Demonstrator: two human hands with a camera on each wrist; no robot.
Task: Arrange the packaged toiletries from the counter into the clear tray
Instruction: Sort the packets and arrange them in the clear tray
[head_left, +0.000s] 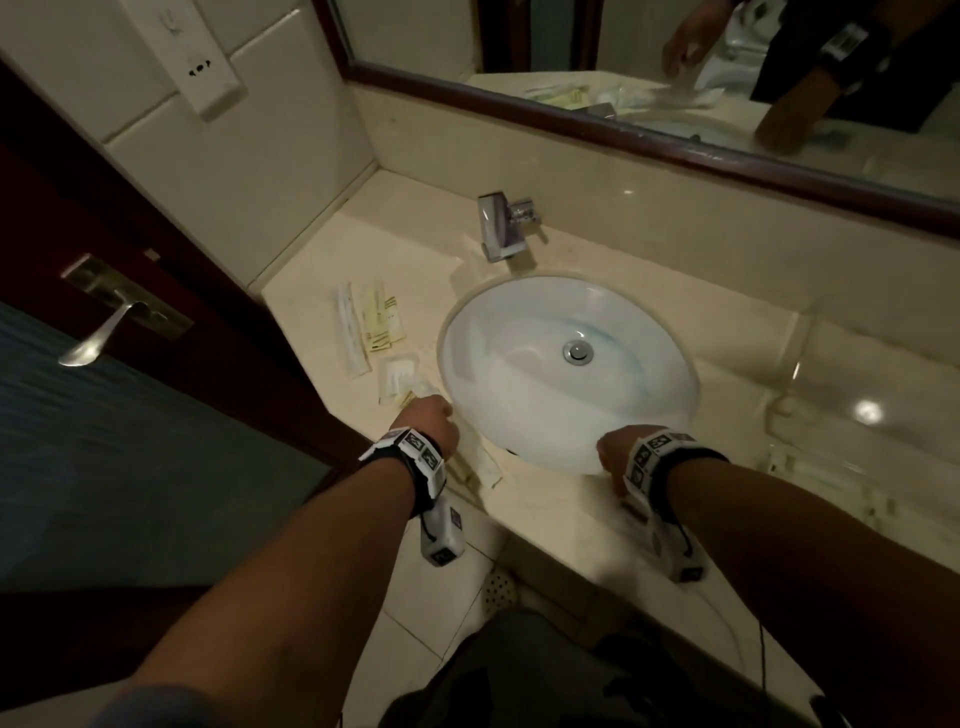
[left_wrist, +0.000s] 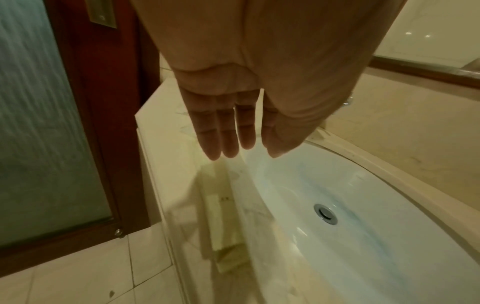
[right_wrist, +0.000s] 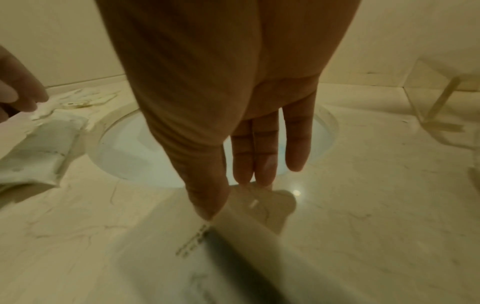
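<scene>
Left of the sink (head_left: 566, 364), 4 packets (head_left: 371, 332) lie near the faucet (head_left: 501, 226).

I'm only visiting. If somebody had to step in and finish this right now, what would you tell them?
Left hand: open, fingers straight above a long packet at the counter edge, left of the sink.
Right hand: open, fingertips touching a packet on the counter in front of the sink.
Several more packets lie left of the sink.
The clear tray stands at the far right. A few packets seem to lie in it already.
Left to do: move the rest across.
</scene>
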